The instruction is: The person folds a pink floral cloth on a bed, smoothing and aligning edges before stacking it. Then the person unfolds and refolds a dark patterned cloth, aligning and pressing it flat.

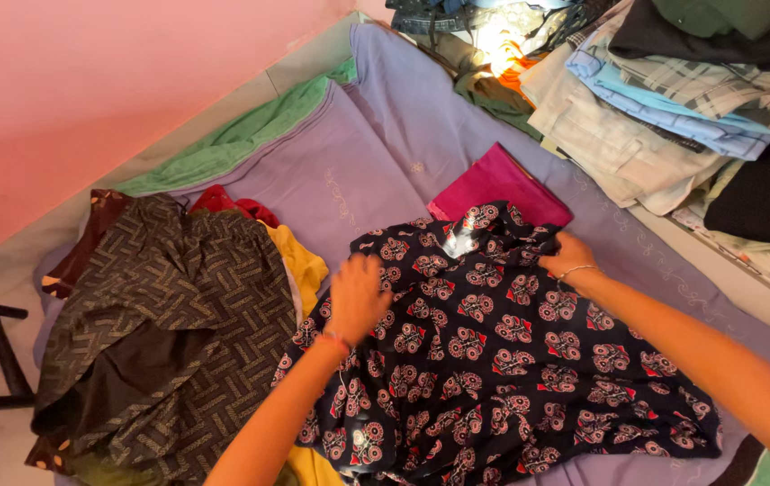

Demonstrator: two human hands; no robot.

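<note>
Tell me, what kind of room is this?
Probably a bedroom or laundry corner at home. A purple sheet is spread out by a pink wall, folded clothes are stacked at the side, and both hands, left and right, rest on a patterned dress.

Bare arms, thin wrist bracelets (pixel 574 269)

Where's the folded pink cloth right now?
In the head view, the folded pink cloth lies on the purple sheet, just above center, partly tucked under the far edge of the dark printed garment, near the right hand.
</note>
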